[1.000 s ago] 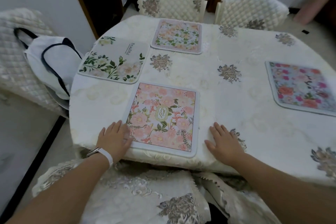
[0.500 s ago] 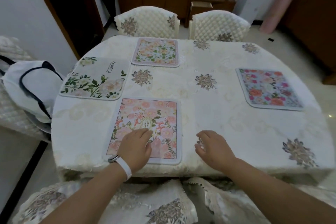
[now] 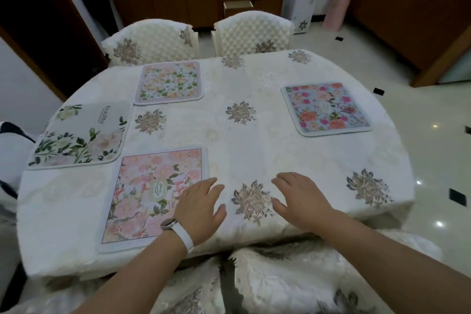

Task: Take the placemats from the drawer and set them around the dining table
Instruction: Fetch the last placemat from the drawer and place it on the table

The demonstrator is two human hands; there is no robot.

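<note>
Several floral placemats lie flat on the dining table (image 3: 267, 150) with its white embroidered cloth. A pink one (image 3: 145, 194) sits at the near edge, a white one with green leaves (image 3: 81, 135) at the left, a pale one with peach flowers (image 3: 169, 81) at the far side, and a blue one with bright roses (image 3: 326, 108) at the right. My left hand (image 3: 201, 208) rests open at the pink mat's right edge, fingers straight. My right hand (image 3: 300, 199) hovers or rests open on the cloth beside it, holding nothing.
Two quilted white chairs (image 3: 153, 41) (image 3: 253, 33) stand at the far side. A chair back with an embroidered cover (image 3: 293, 285) is right below my arms. A white bag with dark trim (image 3: 10, 150) hangs at the left. A small wooden cabinet (image 3: 251, 2) has an open drawer.
My left hand slid from the pink mat's lower left across to its right edge. My right hand uncurled and spread flat. The camera tilted up and shifted right.
</note>
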